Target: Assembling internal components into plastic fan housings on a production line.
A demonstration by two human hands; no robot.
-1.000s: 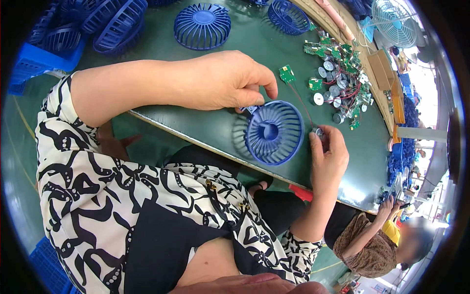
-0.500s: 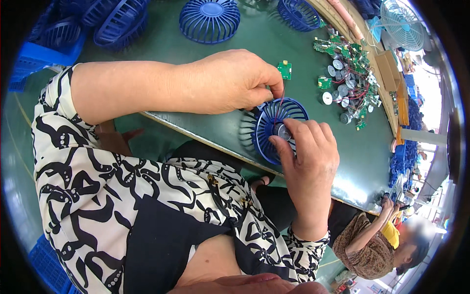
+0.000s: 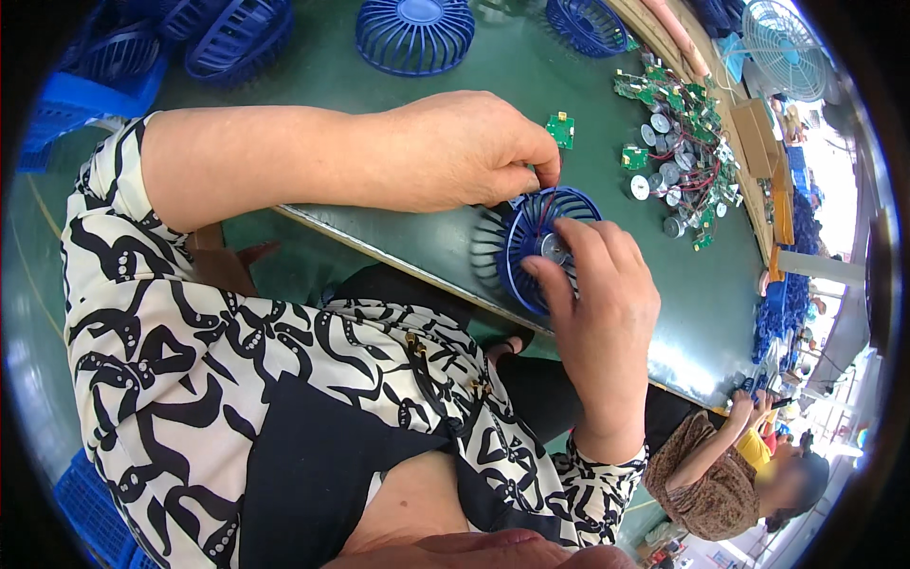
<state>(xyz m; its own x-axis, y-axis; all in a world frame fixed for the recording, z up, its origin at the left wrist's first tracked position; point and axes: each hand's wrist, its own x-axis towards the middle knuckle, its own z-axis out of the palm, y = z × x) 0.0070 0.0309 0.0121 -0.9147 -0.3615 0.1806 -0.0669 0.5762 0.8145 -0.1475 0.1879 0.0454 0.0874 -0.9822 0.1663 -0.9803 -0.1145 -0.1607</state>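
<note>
In the head view, the person's left hand [image 3: 464, 152] comes in from the left, its thumb and fingers curled and pinching the top edge of a round, dark blue plastic fan cage with thin bars [image 3: 520, 237]. The cage is tipped, with its open side toward the right hand [image 3: 607, 294], and it is over the near edge of the shiny green table [image 3: 697, 318]; I cannot tell if it touches the top. The right hand pinches a small, round, silver metal motor [image 3: 552, 248] in the middle of the cage, thumb on one side and fingertips on the other. A thin red wire [image 3: 542, 213] runs up from the motor. Just past the left fingers lies a small green circuit board [image 3: 560, 130]. Farther right is a messy heap of silver motors, red wires and green boards [image 3: 678, 156]. Another dark blue cage [image 3: 415, 36] sits farther back, well apart from the hands. At the far left, a bright blue plastic crate [image 3: 90, 100] holds more blue cages.
</note>
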